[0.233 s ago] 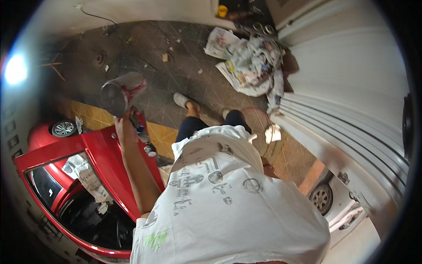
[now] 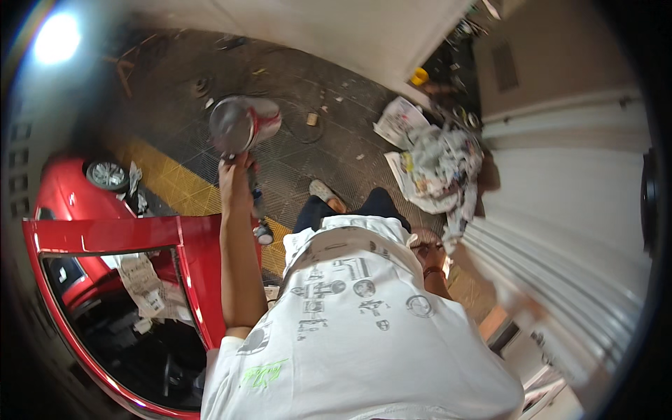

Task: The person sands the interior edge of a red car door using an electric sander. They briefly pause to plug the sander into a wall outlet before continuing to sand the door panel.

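Note:
My left hand (image 2: 238, 168) is closed round a paint spray gun, held out beside the red car door. Its large cup (image 2: 241, 124) is partly see-through, with red paint streaks on its side. The lower part of the gun (image 2: 262, 229) hangs below my fingers, partly hidden by my hand and forearm. The red car door (image 2: 199, 276) with its window frame stands left of my forearm. My right hand (image 2: 428, 253) is low by my right hip, in shadow. Its fingers are too dark and small to read, and no held thing is visible there.
Crumpled newspaper (image 2: 444, 164) lies in a heap on the floor, right of my feet. White ribbed panels (image 2: 560, 273) rise at the right. Behind the door is a red car body with a wheel (image 2: 107, 175). A bright lamp (image 2: 57, 38) shines at the far left.
The view has shifted, so floor and newspaper sit farther right in the picture. My left hand still holds the spray gun. My right hand now shows more beside my hip.

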`<action>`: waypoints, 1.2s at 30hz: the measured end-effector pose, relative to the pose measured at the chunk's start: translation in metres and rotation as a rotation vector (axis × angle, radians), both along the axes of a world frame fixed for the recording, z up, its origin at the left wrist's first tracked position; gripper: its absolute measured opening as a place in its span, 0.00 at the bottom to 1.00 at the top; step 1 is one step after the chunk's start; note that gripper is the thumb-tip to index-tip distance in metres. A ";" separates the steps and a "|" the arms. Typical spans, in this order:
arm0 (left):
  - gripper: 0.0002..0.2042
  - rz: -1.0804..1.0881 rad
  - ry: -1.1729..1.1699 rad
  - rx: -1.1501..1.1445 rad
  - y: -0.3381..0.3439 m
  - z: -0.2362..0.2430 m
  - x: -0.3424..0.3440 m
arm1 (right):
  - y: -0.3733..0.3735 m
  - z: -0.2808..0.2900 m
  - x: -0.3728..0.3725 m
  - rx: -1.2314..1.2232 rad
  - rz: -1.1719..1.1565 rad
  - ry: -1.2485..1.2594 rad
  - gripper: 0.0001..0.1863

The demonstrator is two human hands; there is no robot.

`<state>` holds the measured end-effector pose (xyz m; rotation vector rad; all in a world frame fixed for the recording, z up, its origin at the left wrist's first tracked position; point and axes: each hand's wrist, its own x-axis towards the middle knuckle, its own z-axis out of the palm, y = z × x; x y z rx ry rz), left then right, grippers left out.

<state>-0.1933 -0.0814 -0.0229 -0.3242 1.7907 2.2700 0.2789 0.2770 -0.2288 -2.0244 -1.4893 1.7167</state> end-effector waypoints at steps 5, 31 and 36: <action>0.07 0.179 0.023 0.034 -0.038 0.033 -0.118 | 0.015 0.063 -0.271 0.772 0.347 0.143 0.17; 0.17 1.403 0.178 0.236 -0.306 0.094 -0.453 | -0.315 0.328 -0.962 0.120 1.932 1.077 0.14; 0.20 1.531 0.167 0.351 -0.390 0.090 -0.466 | -0.413 0.292 -0.974 0.209 2.096 1.088 0.11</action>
